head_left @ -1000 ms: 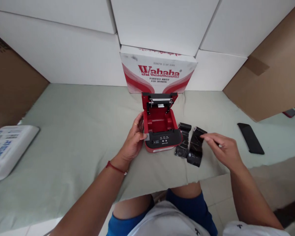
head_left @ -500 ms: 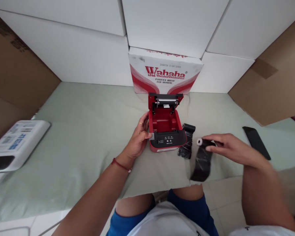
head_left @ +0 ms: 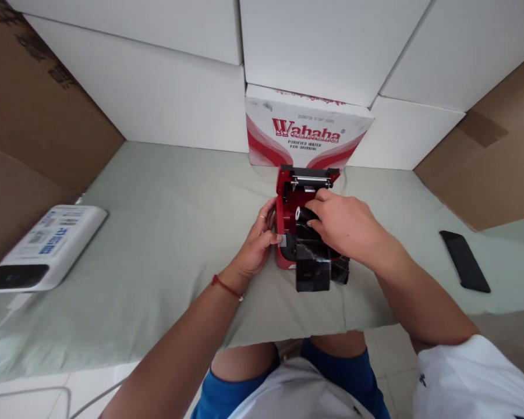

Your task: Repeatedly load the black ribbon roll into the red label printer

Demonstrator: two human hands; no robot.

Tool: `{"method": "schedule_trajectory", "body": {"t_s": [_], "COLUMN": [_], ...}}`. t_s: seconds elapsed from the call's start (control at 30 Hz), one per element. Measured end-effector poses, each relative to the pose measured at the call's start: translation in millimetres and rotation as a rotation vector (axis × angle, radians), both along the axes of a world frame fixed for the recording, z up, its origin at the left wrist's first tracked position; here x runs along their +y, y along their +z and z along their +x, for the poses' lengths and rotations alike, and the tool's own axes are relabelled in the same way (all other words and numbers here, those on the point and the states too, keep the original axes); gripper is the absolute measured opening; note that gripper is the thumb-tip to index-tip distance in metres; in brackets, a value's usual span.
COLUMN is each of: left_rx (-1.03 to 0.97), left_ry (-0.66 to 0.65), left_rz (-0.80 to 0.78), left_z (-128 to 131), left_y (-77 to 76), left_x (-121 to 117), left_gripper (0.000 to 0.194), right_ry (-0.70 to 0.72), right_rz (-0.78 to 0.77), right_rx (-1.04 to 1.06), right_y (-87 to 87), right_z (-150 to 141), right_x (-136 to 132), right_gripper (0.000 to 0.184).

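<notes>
A small red label printer [head_left: 290,201] stands on the cloth with its lid raised. Around its left side is my left hand [head_left: 258,245], thumb on the grey tab at the front corner and fingers along the outer wall. My right hand [head_left: 347,226] pinches a black roll [head_left: 313,269] over the printer's open bay. The roll's white core end faces left, and its loose strip hangs down over the front panel, covering most of it. Whether the roll touches the bay floor is hidden. Beside the printer's right front corner lies a second black roll [head_left: 341,270], mostly covered by my right hand.
Behind the printer stands a Wahaha water carton [head_left: 310,131] against white boxes [head_left: 157,87]. A black phone [head_left: 464,262] lies to the right, near a brown carton [head_left: 493,151]. On the left sits a white device [head_left: 65,238] with a cable.
My right hand has picked up one black roll from the cloth and carried it left over the open printer. My left hand keeps its hold. The view has shifted left.
</notes>
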State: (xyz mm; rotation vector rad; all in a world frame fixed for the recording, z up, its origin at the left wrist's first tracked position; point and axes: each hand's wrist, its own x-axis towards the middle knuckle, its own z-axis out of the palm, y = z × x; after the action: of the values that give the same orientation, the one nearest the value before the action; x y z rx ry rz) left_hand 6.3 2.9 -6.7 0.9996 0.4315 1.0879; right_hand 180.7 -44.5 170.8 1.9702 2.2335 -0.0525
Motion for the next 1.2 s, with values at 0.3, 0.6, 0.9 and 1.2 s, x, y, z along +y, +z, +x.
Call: {"method": "schedule_trajectory", "body": {"t_s": [0.3, 0.6, 0.9, 1.2], "left_rx": [0.033, 0.086, 0.615, 0.735], "left_ry": [0.001, -0.014, 0.666, 0.721], "left_rz": [-0.004, 0.039, 1.092, 1.427], "left_z": [1, 2, -17, -5], "left_y": [0.0, -1.2, 28.0, 33.0], "left_x": [1, 1, -41, -61], "left_gripper": [0.096, 0.099, 0.066, 0.049], "right_ry": [-0.069, -0.022, 0.139, -0.047], "right_rz": [-0.065, -0.069, 0.032, 0.761], "right_rx": [-0.060, 0.033, 0.540, 0.708], "right_y": [-2.6, -27.9, -2.1, -44.5], "right_z": [-29, -29, 27, 67], "right_x": [23, 48, 5, 20], "right_gripper": [0.025, 0.024, 0.029, 0.053]}}
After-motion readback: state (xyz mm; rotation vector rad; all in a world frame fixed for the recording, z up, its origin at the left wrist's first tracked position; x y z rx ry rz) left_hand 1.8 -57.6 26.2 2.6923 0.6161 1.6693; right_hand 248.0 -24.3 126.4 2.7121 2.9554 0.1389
